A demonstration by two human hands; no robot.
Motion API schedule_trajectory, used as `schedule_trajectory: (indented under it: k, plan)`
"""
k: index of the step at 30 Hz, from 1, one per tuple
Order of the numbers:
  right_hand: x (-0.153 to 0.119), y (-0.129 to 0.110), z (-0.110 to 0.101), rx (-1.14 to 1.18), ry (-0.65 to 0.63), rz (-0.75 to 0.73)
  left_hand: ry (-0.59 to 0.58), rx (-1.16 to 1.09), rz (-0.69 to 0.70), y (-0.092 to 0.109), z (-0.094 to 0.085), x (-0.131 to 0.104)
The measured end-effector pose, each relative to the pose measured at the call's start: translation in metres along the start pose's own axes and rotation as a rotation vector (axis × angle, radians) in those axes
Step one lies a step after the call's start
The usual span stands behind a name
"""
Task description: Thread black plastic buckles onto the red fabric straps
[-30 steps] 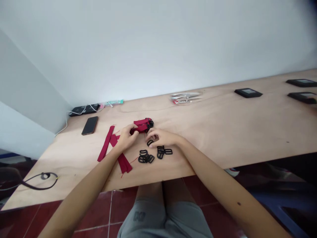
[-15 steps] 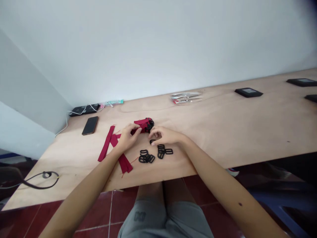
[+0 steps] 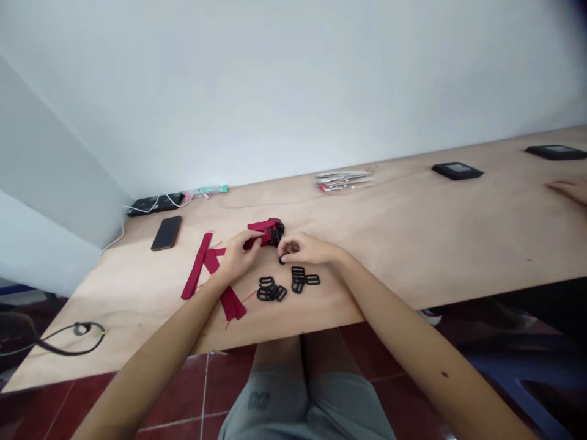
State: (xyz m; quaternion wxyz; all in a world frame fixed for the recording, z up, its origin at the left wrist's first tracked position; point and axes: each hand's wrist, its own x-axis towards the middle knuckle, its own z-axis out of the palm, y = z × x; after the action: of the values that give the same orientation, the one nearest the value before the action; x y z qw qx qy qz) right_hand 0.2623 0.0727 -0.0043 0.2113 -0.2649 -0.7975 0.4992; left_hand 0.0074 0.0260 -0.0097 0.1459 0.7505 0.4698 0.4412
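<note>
My left hand (image 3: 243,252) is closed, thumb and index finger together on a red strap at the near side of a bundle of red straps (image 3: 259,225) with black buckles (image 3: 277,229) at its right end. Just right of it, my right hand (image 3: 305,249) pinches a single black strap slider (image 3: 281,260) between thumb and fingers, low over the table. Closer to me lie two small heaps of loose black sliders, a left heap (image 3: 270,290) and a right heap (image 3: 299,280). Loose red straps (image 3: 197,266) lie around my left wrist, partly covered by my forearm.
A phone (image 3: 166,233) lies at the left, before a black power strip (image 3: 153,205) with a white cable. Thin packets (image 3: 343,181) rest near the wall. Black boxes (image 3: 457,170) stand at the right, where another person's hand (image 3: 571,188) shows. A black cable (image 3: 73,351) loops at the left edge.
My right fingers have closed on the slider, which lay by the fingertips before. My left thumb and index finger have drawn together at the strap. Another person's hand has come in at the right.
</note>
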Motion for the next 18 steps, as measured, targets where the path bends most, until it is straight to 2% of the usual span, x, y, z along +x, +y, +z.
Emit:
schedule_trajectory:
  k: [6,9,13,18]
  plan:
    - [0.007,-0.001,0.006,0.342,0.271,-0.037,0.002,0.002,0.023,0.005,-0.001,0.001]
    - [0.012,0.002,0.009,0.464,0.362,-0.065,-0.020,-0.010,0.032,0.006,-0.002,0.002]
    - [0.016,0.008,0.012,0.556,0.385,-0.083,-0.071,-0.042,0.028,0.010,-0.003,0.003]
    - [0.017,0.009,0.017,0.576,0.320,-0.072,-0.134,-0.132,-0.004,0.014,-0.004,0.003]
